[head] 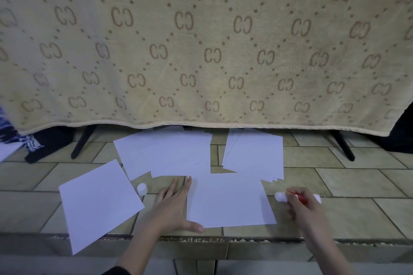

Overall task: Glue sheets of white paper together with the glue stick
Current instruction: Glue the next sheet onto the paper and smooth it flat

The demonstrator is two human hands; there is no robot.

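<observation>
Head view: left hand (173,206) flat beside sheet (230,201), right hand (305,204) around glue stick (282,197).

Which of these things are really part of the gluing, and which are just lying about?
Part of the job:
glue stick
its cap
centre sheet
left sheet
paper stacks

Just lying about:
patterned blanket
black stand legs
dark cloth

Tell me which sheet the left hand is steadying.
The single sheet front and centre: the left hand lies flat along its left edge. The other papers lie apart, untouched.
</observation>
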